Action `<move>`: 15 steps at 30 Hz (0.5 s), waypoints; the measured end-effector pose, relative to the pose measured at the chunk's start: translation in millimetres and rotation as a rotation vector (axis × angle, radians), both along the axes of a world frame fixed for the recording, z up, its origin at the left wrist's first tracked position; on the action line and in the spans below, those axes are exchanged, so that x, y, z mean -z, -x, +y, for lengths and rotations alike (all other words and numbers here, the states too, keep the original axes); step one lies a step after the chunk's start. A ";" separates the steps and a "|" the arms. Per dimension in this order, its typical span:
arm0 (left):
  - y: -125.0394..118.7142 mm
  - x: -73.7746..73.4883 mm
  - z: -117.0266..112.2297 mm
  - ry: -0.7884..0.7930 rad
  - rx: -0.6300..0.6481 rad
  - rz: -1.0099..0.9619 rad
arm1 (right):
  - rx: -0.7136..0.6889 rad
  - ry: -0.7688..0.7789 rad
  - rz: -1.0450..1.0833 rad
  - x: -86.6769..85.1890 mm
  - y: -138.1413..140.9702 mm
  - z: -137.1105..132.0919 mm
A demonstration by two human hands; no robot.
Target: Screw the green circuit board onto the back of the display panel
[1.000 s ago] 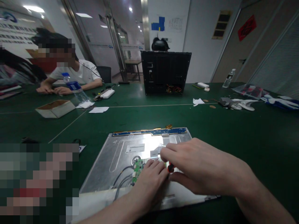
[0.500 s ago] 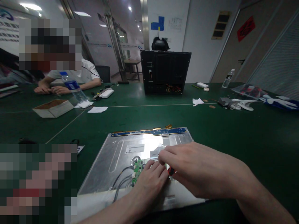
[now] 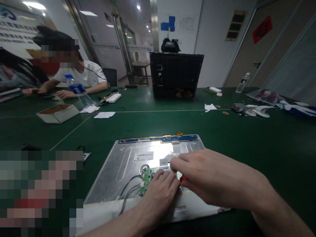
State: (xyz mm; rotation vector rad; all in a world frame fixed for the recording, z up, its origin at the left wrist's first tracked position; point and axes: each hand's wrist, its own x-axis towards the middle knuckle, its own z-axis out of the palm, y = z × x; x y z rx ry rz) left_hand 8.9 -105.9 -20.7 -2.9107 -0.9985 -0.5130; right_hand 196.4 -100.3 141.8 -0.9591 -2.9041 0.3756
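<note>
A flat metal display panel (image 3: 112,179) lies back side up on the green table in front of me. A blue strip of circuit board (image 3: 138,140) runs along its far edge. My left hand (image 3: 160,194) rests on a green circuit board (image 3: 146,180), fingers laid over it and pressing down. Grey cables (image 3: 127,200) come out of this board's left side. Beside it, my right hand (image 3: 204,179) is closed around a screwdriver (image 3: 182,178) with a red and black handle. Most of the tool, including its tip, is hidden by my fingers.
A large black panel housing (image 3: 176,75) stands upright across the table. An open box (image 3: 58,113), a tilted water bottle (image 3: 80,92) and papers (image 3: 105,115) are at the left. Gloves (image 3: 259,111) and another bottle (image 3: 243,83) lie right. A co-worker (image 3: 91,72) sits far left.
The view has shifted slightly. My hands stay at the circuit board, with the right hand turned a little about the screwdriver. The co-worker's hands have moved apart.
</note>
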 end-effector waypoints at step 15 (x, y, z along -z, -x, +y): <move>0.0 -3.8 -1.3 0.039 -0.013 0.042 | 0.017 -0.021 -0.010 -0.6 2.2 0.4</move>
